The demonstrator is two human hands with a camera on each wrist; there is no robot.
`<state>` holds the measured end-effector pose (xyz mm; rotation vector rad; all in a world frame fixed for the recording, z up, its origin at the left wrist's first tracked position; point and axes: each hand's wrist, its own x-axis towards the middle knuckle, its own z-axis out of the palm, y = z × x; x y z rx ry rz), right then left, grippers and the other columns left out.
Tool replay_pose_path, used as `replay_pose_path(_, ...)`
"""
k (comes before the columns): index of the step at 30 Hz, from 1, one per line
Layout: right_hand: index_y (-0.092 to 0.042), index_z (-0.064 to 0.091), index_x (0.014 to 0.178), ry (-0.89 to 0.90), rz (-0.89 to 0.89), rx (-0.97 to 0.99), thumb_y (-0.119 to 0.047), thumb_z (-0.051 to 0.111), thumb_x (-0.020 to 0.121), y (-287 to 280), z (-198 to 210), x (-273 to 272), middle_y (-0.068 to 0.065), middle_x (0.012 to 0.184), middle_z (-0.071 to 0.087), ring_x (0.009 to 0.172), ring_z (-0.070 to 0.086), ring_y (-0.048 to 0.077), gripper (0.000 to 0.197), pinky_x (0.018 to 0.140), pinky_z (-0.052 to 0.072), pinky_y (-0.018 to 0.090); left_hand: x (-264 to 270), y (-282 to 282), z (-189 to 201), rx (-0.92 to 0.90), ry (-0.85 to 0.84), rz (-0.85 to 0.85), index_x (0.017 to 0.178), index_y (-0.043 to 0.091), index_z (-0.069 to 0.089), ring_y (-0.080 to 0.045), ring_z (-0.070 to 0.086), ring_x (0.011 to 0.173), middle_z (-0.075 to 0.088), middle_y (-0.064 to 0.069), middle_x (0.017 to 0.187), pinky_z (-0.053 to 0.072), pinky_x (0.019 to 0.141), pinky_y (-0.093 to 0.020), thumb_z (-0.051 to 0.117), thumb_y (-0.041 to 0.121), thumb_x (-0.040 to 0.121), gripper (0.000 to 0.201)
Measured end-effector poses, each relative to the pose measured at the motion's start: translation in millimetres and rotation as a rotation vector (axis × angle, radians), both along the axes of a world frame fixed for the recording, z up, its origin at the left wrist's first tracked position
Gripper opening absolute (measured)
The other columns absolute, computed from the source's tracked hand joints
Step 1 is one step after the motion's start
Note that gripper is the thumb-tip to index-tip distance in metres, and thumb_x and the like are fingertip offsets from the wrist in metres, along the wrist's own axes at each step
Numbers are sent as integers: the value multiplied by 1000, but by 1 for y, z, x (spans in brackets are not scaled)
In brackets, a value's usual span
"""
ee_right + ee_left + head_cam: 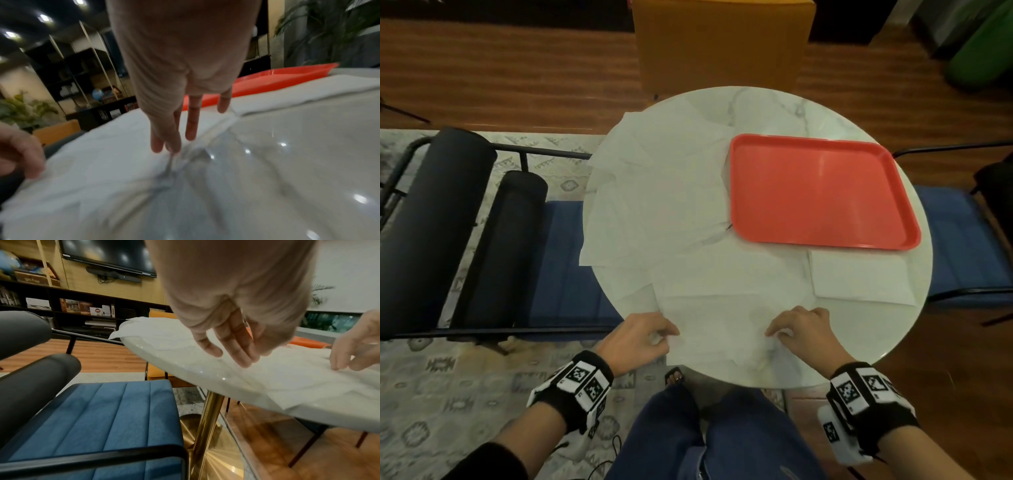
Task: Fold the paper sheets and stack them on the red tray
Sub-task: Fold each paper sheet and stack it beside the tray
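A white paper sheet [722, 308] lies flat at the near edge of the round marble table [774, 106]. My left hand [671, 337] pinches the sheet's left edge, seen close in the left wrist view [226, 356]. My right hand [774, 334] pinches its right edge between thumb and finger [170, 147], raising a small crease. The red tray [825, 138] sits bare at the back right. One folded sheet [859, 277] lies just in front of the tray. Several unfolded sheets [654, 192] overlap on the table's left side.
The loose sheets overhang the table's left rim. A blue-seated chair [571, 274] with black bolsters stands to the left, another blue chair [955, 240] to the right, and an orange chair [722, 44] behind. My knees are under the near edge.
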<state>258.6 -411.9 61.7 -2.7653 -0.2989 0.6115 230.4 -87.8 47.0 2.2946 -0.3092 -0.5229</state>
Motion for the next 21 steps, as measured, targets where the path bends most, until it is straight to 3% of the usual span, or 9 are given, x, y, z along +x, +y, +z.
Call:
replay_pose_path(2,-34,70,96,-58,-57,23,-4,54,85,2,11,6,-17,110,65,107,55,8,36,90,22,32,3,-5,13,-29,-53,52,110,24,66,0,59,96,65,13,105,48,89,-24,44,46,81,42)
replay_pose_path(4,-28,66,112,-190,-107,98,-3,54,87,14,14,13,-9,119,63,112,56,12,37,92,28,34,12,-17,16,17,-174,83,126,21,56,-7,54,113,59,7,125,39,100,-24,38,46,91,47)
replay_pose_path(6,-20,53,132,-238,-72,151,-10,50,93,39,12,18,0,137,53,127,48,17,40,101,31,38,19,-37,8,173,-182,49,145,16,32,-14,33,137,35,1,150,25,114,-32,29,42,99,54)
replay_pose_path(8,-15,27,147,-143,35,141,-23,35,101,71,7,15,1,156,20,145,19,17,48,116,18,43,20,-57,-5,386,-128,-60,151,15,3,-13,2,146,-4,2,157,7,118,-44,3,55,93,71)
replay_pose_path(9,-16,13,151,-64,101,117,-31,25,102,87,3,11,-3,156,2,146,3,14,52,118,6,43,17,-65,-12,458,-141,-98,150,14,-3,-13,-2,145,-12,1,153,5,116,-50,-5,57,87,76)
replay_pose_path(12,-19,-9,150,94,214,73,-41,10,101,115,-14,-3,-4,157,-15,144,-14,12,57,119,-7,42,7,-68,-30,567,-189,-122,146,6,22,-25,28,141,12,-11,152,22,107,-60,14,44,89,69)
replay_pose_path(15,-20,-10,149,98,232,10,-56,-6,88,110,-28,-7,-9,152,-20,140,-19,6,71,119,-5,44,3,-61,-42,561,-151,-101,141,7,39,-22,41,134,33,-10,150,20,107,-59,18,47,95,65)
replay_pose_path(17,-23,-11,149,78,212,-28,-56,-12,83,97,-31,-6,-13,148,-23,138,-21,3,74,118,-9,43,3,-59,-43,565,-121,-104,142,8,38,-18,37,137,36,-7,150,16,105,-57,9,56,97,72)
replay_pose_path(21,-29,-15,148,78,65,-102,-53,4,94,60,-32,-5,-16,150,-24,140,-18,1,61,115,-12,44,3,-56,-46,594,-126,-100,147,11,27,-15,21,140,27,-5,155,13,105,-59,6,62,94,77)
